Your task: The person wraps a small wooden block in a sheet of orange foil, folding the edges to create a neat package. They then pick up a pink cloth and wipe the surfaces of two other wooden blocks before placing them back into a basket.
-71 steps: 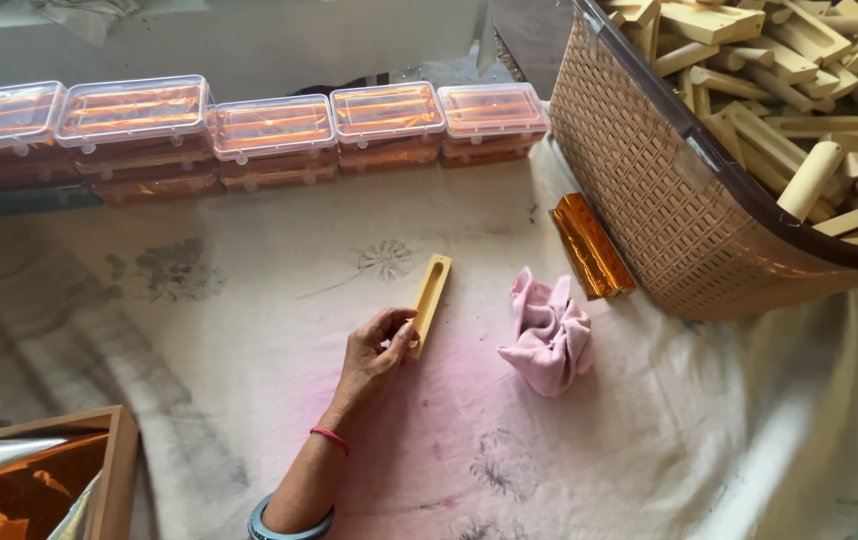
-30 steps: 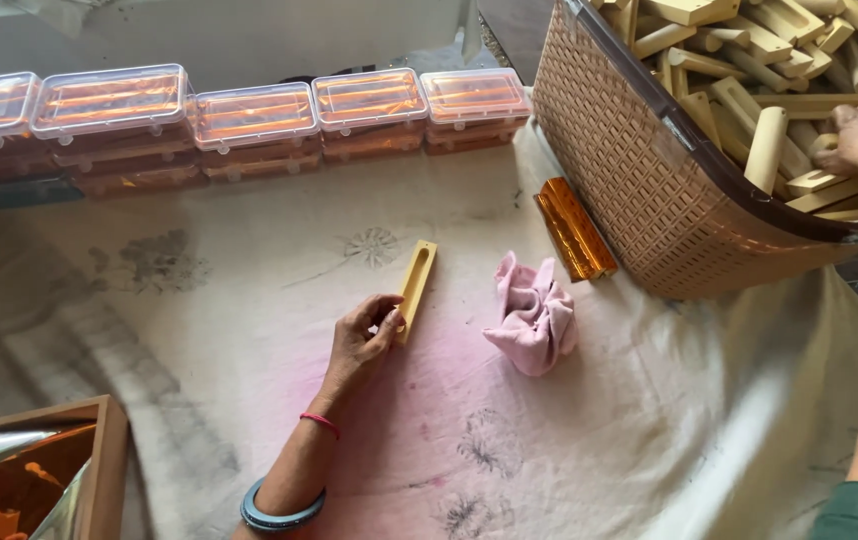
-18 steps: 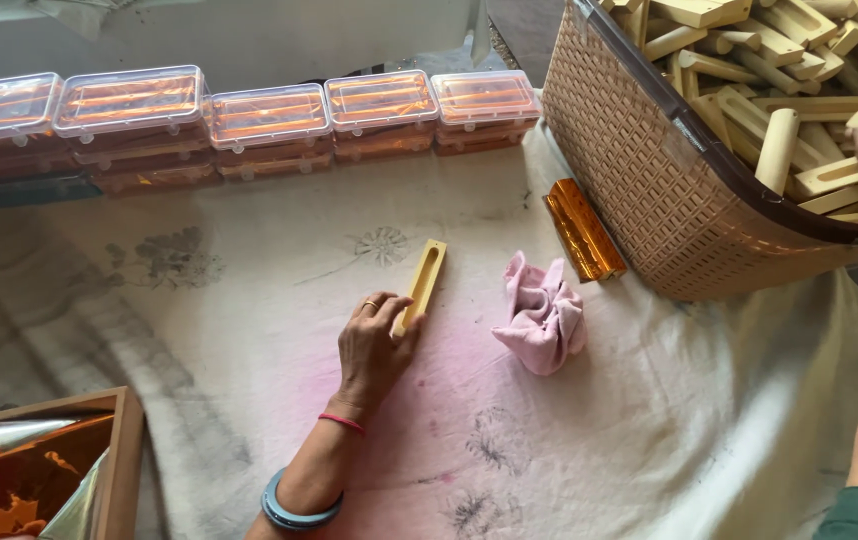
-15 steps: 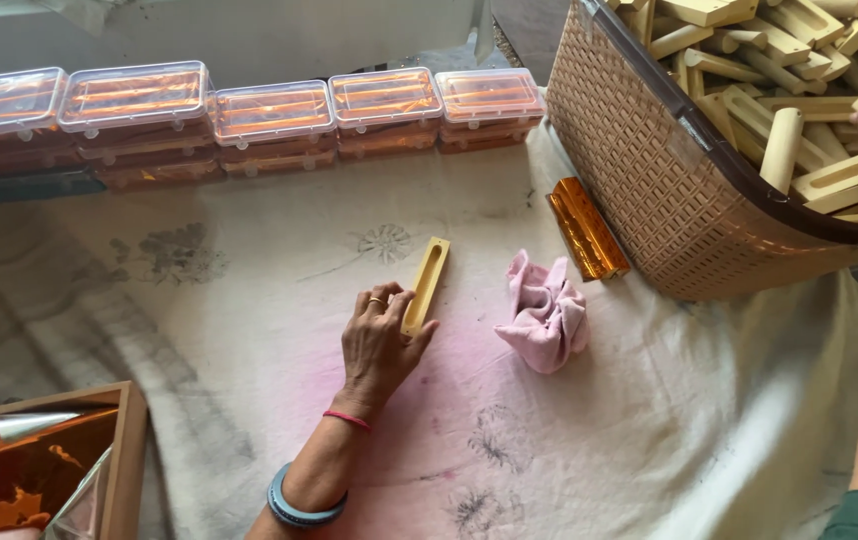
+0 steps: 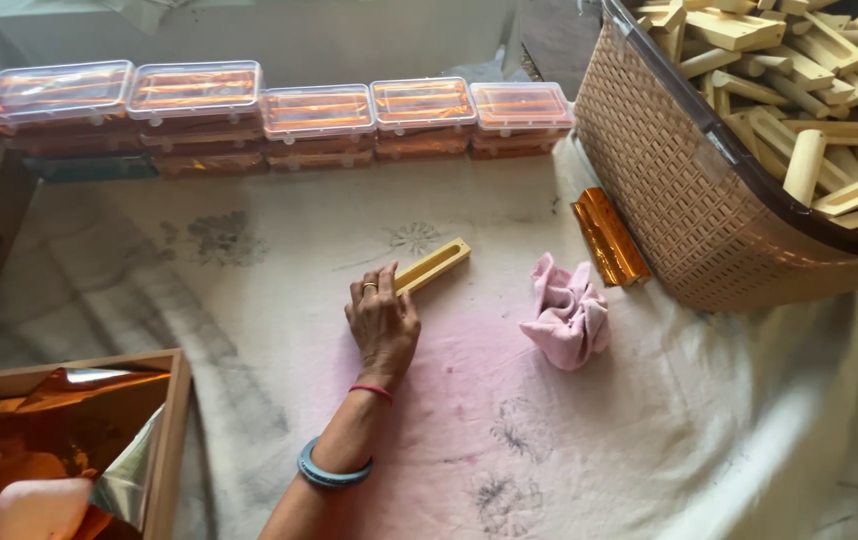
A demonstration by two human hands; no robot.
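left hand (image 5: 383,322): we press flat, ungripped, on slotted yellow wooden block (image 5: 433,266)
right hand: mostly off-frame, grip unclear
risk: block may skid on cream cloth (image 5: 249,300)

The right hand is out of frame past the basket (image 5: 669,190); only a forearm strip shows at the right border. The basket's far and right sides are cut off. Left of it, the left hand (image 5: 383,320) covers the near end of the slotted yellow block (image 5: 436,266). The wooden tray (image 5: 174,420), perhaps foil-filled, runs off the bottom-left corner.
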